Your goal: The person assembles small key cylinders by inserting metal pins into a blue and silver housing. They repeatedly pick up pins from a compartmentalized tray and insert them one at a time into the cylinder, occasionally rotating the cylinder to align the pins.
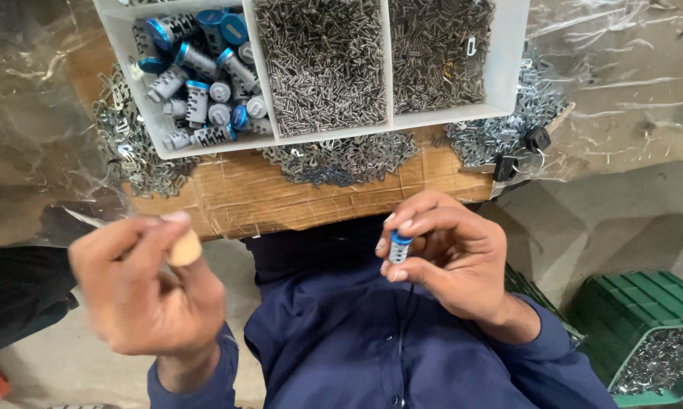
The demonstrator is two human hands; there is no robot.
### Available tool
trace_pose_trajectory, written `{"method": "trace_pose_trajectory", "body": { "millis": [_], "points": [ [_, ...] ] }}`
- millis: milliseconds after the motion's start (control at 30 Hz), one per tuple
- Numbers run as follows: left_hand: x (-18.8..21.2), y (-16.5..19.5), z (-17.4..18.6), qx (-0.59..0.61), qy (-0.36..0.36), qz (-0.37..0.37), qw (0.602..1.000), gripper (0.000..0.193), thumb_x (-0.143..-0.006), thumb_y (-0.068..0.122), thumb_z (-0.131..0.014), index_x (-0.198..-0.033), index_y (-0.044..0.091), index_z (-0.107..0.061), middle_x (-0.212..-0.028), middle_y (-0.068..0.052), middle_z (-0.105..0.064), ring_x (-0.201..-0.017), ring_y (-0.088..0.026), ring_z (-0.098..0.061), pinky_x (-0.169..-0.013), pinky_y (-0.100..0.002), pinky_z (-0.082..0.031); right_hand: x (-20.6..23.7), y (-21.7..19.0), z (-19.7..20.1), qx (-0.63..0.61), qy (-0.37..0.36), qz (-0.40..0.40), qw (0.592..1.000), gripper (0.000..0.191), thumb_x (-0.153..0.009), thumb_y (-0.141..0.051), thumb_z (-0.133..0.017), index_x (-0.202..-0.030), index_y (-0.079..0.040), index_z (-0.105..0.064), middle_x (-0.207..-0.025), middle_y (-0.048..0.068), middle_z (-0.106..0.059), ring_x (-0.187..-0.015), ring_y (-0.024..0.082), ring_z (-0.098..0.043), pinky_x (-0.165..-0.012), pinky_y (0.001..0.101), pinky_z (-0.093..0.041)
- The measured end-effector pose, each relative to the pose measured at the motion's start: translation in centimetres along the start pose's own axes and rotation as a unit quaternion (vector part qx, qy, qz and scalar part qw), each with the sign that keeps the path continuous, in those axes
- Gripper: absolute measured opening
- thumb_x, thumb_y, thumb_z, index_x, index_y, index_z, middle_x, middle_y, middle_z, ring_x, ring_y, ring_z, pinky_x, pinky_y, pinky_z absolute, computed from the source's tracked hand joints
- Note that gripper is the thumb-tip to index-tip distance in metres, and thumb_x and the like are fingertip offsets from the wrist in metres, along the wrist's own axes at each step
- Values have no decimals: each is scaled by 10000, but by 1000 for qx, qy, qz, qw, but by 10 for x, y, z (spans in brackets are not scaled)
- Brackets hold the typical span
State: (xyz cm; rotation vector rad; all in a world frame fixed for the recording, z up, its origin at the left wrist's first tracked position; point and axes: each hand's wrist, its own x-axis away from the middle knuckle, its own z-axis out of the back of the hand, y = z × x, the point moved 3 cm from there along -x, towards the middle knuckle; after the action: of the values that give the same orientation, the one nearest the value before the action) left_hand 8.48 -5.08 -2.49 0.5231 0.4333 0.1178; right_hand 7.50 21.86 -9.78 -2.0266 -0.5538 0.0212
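Right hand: raised over the lap, fingers curled tight around a small lock cylinder, thumb and fingertips pinching it from both sides.
Cylinder: grey ribbed metal body with a blue cap on top, held upright, just below the board's front edge and above the blue shirt.
Left hand: lifted at the left, blurred, fingers closed narrowly around a pale wooden handle; a thin metal tip pokes out to the left of the fist, too blurred to tell its kind.
Hands: well apart, neither touching the tray.
Tray: white plastic with three compartments, resting on a board wrapped in brown tape.
Left compartment: a heap of more cylinders, grey with blue caps, lying at all angles.
Middle compartment: filled with tiny springs.
Right compartment: filled with small dark metal pins.
Around the tray: piles of flat stamped metal plates spread on the board, under and beside the tray.
Plastic sheet: clear, crumpled, at both sides of the board.
Crate: green, on the floor at lower right, holding loose metal parts.
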Motion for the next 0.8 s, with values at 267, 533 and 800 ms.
{"method": "trace_pose_trajectory", "body": {
  "millis": [267,533,800],
  "points": [
    [-6,-11,-15,11,-65,-24,998,216,-977,-69,-750,-1169,29,-727,-1072,-103,-719,-982,-273,-664,-883,-352,-533,3,-4,0,-2,27,13,1000,367,-873,212,-720,-1182,29,-647,-1194,204,-601,-1010,283,-702,-815,388,-681],
    [-3,-15,-2,43,-65,13,997,321,-911,-114,-748,-1209,-1,-717,-1133,-105,-754,-984,-275,-716,-850,-332,-570,2,0,-2,13,13,12,1000,393,-850,205,-732,-1184,17,-647,-1194,193,-605,-983,273,-708,-798,394,-685],
    [2,-4,9,-78,-94,-32,992,381,-861,67,-864,-1220,27,-744,-1105,-107,-689,-986,-322,-640,-880,-411,-530,0,4,-4,14,11,17,1000,378,-855,197,-733,-1181,25,-648,-1182,193,-604,-973,267,-705,-791,394,-680]
  ]
}}
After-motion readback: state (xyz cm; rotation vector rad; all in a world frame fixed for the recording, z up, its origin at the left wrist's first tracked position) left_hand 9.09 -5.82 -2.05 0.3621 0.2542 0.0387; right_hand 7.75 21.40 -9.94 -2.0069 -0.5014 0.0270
